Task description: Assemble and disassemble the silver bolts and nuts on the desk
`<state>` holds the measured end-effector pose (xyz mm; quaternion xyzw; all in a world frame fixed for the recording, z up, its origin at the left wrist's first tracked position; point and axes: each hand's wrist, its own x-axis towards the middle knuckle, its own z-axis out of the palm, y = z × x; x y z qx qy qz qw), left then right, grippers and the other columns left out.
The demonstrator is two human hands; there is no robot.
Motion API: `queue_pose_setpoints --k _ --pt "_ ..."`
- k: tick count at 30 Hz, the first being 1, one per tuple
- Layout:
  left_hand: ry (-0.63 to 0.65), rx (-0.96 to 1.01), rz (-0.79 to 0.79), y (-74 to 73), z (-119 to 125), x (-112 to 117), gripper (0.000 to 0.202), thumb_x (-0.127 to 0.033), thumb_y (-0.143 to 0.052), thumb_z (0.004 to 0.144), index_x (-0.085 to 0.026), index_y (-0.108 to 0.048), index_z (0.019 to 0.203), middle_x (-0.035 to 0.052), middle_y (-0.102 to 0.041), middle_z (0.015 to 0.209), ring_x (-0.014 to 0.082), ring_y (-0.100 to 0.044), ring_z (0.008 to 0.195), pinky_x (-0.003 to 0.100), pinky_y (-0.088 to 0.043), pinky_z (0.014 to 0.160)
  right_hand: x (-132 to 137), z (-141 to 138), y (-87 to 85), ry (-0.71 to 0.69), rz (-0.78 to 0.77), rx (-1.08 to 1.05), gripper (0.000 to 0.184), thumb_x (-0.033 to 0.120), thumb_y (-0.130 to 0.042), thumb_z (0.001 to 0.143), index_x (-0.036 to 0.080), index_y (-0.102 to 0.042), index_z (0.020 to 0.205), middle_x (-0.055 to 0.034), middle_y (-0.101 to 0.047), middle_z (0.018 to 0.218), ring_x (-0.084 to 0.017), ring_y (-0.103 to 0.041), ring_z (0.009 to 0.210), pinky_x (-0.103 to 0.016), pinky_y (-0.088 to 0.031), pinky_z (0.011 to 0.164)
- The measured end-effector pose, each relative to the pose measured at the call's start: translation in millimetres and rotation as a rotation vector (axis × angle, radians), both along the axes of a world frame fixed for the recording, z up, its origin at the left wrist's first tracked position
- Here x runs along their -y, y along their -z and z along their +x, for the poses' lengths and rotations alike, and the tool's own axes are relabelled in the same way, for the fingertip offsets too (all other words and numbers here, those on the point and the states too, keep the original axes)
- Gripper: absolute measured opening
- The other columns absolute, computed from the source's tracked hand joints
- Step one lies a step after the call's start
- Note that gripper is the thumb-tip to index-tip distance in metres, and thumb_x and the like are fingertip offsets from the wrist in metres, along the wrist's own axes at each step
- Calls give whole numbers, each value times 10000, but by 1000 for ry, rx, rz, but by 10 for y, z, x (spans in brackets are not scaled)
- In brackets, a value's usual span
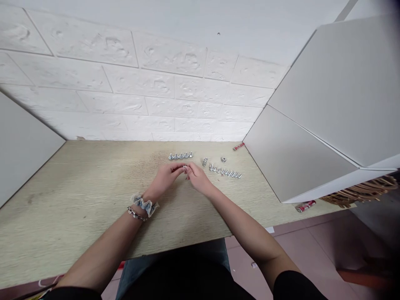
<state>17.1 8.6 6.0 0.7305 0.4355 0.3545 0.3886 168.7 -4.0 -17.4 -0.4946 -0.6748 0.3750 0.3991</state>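
Observation:
My left hand (165, 178) and my right hand (197, 178) meet over the middle of the light wooden table (78, 200), fingertips pinched together on one small metal bolt (184, 166). Just beyond them lies a short row of assembled bolts (180, 156). To the right a longer row of loose bolts (225, 171) lies on the table, with a small stack of nuts (204, 161) and a single washer (223, 159) near it. A scrunchie and a chain bracelet sit on my left wrist.
A white brick-pattern wall (140, 83) backs the table. Grey panels close in at the left (21, 146) and right (296, 154). A small red item (238, 146) lies at the back right corner, another (305, 206) at the front right edge.

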Motion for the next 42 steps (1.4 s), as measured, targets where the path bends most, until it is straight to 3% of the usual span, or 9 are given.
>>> queue_pose_setpoints --k 5,10,20,27,32,35,38,40,42 --pt "26 267 -413 30 -22 -31 411 -477 -647 683 -167 -694 949 50 -682 787 141 -583 689 275 -461 668 16 26 -12 -18 216 216 193 278 -361 888 164 -502 955 -71 -552 951 -169 -504 918 -329 -400 817" --pt "5 354 -591 -1 -41 -29 368 -463 -684 658 -145 -701 844 63 -676 752 106 -561 627 225 -440 596 12 16 1 -27 288 263 138 204 -403 856 161 -503 941 -73 -538 933 -175 -493 902 -323 -417 803" --pt "49 327 -542 42 -10 -49 333 -404 -711 634 -157 -707 858 37 -678 757 106 -557 629 236 -442 611 12 0 -7 90 261 197 145 120 -453 737 188 -513 850 -50 -526 896 -180 -494 881 -344 -436 808" --pt "54 245 -409 64 5 -32 372 -399 -661 683 -146 -690 955 68 -697 876 172 -617 789 327 -472 779 67 -14 16 77 245 485 503 183 -465 762 134 -425 1261 -153 -337 1377 -267 -257 1286 -467 -256 1034" --pt "0 292 -361 129 -4 -65 421 -394 -676 676 -167 -672 1030 89 -675 1030 231 -596 977 385 -435 901 123 -31 -51 19 301 599 571 266 -479 787 97 -384 1324 -148 -240 1451 -285 -200 1323 -458 -223 1063" --pt "-10 294 -311 145 -26 -89 438 -411 -661 689 -165 -663 1051 92 -666 1052 245 -580 1022 399 -429 919 150 -21 -114 18 382 587 497 299 -497 781 126 -488 1248 -136 -286 1436 -288 -232 1308 -478 -204 1059" --pt "-86 309 -297 146 -48 -107 418 -415 -668 680 -158 -678 1010 84 -688 978 223 -604 961 375 -451 895 171 8 -183 85 415 528 202 268 -480 784 212 -662 852 -76 -550 1220 -267 -384 1197 -530 -108 1058" --pt "-144 330 -304 136 -54 -110 399 -413 -681 667 -155 -689 971 73 -700 903 204 -617 903 357 -464 874 180 25 -217 157 417 491 220 228 -460 782 219 -611 623 -39 -650 970 -225 -495 1030 -527 -68 1058" --pt "-160 352 -312 113 -51 -103 387 -408 -686 662 -153 -692 954 64 -702 876 192 -619 880 348 -465 873 180 27 -229 209 419 479 197 217 -454 775 218 -596 639 -31 -650 891 -198 -522 936 -505 -76 1059"
